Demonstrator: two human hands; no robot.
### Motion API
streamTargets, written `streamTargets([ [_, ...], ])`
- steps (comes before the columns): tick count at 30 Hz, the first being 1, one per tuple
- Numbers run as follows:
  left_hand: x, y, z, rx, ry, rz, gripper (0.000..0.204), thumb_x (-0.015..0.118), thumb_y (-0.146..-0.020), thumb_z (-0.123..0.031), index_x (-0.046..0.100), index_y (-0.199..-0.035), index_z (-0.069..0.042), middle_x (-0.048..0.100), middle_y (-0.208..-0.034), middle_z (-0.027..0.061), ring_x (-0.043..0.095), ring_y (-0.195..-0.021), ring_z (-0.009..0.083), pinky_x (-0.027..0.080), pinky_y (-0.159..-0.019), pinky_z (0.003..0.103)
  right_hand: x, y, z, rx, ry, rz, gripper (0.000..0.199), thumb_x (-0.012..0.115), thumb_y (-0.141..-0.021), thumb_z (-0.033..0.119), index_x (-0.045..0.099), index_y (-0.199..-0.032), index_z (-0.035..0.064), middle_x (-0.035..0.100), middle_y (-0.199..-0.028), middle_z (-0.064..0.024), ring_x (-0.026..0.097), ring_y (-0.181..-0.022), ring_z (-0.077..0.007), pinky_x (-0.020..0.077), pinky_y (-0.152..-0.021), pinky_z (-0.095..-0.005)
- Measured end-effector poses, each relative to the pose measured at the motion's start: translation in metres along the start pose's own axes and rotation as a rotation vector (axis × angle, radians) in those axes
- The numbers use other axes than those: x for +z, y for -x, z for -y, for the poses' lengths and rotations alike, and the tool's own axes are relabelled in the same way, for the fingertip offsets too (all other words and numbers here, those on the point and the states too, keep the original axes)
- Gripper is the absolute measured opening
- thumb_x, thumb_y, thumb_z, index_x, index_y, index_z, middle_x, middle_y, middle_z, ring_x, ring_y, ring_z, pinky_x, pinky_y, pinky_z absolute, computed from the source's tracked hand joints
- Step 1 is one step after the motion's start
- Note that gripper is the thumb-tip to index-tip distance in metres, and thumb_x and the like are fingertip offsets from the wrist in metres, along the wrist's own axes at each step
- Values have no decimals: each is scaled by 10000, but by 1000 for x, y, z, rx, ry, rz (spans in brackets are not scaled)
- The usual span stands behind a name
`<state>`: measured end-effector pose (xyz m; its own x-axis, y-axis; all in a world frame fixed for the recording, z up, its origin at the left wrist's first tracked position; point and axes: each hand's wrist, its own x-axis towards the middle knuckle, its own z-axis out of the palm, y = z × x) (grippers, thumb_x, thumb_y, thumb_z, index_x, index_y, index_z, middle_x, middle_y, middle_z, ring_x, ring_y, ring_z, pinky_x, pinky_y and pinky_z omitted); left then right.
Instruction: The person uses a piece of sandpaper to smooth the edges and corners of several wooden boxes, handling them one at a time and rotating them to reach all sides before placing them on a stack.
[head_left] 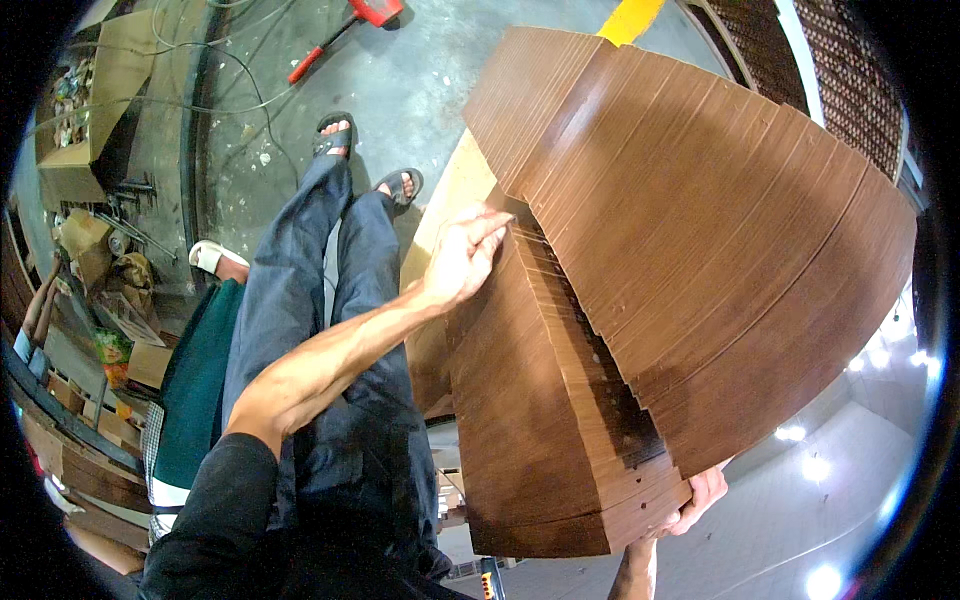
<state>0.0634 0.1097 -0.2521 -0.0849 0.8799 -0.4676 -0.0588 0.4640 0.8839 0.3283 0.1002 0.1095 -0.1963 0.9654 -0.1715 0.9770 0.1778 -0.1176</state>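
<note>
A large brown wood-grain panel piece (720, 240) fills the right half of the view, its surface ridged and its outline bent by the lens. A dark slot splits it from a narrower brown panel (530, 400). My left hand (468, 252) is closed at the upper end of the narrower panel, fingertips pressed together on its edge by the slot; whether anything small is between them I cannot see. At the lower end, my right hand (695, 500) grips the panel's edge, its fingers partly hidden behind it.
A yellow strip (630, 20) sticks out beyond the far edge. On the grey floor lie a red-handled tool (345, 35) and thin cables (255, 95). Cardboard boxes (95, 115) stand at the left. Beside my legs is a person in green trousers (200, 360). A pale board (450, 190) lies under the panel.
</note>
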Motion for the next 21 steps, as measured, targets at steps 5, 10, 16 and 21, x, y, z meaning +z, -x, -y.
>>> streamTargets([
  [5, 1, -4, -6, -124, 11, -64, 193, 586, -943, -23, 701, -1075, 58, 618, -902, 130, 615, -823, 227, 489, -765, 320, 8, 0, 3, 10, 0, -79, 664, 366, -963, 636, 618, -1070, 32, 638, -1084, -178, 560, -1001, -340, 428, -904, -514],
  [10, 4, -13, 5, -82, 13, -30, 170, 598, -931, 2, 699, -1050, 67, 617, -897, 136, 621, -797, 238, 496, -726, 324, 4, 2, -4, -17, -2, -32, 643, 337, -970, 611, 627, -1070, 46, 642, -1095, -166, 565, -1020, -342, 433, -902, -525],
  [16, -4, -1, -21, -86, 91, 84, 184, 603, -923, -9, 708, -1064, 41, 647, -867, 121, 638, -831, 236, 503, -771, 320, 4, 6, -3, 14, 5, -55, 668, 332, -957, 640, 627, -1050, 47, 632, -1091, -169, 558, -1025, -335, 429, -890, -523],
  [21, 1, -15, -11, -87, -11, -28, 183, 589, -930, 14, 697, -1065, 74, 595, -856, 113, 595, -765, 206, 480, -694, 314, 4, -1, 3, 32, -21, -22, 658, 365, -955, 634, 602, -1015, 22, 619, -1067, -173, 540, -1006, -346, 412, -897, -513],
])
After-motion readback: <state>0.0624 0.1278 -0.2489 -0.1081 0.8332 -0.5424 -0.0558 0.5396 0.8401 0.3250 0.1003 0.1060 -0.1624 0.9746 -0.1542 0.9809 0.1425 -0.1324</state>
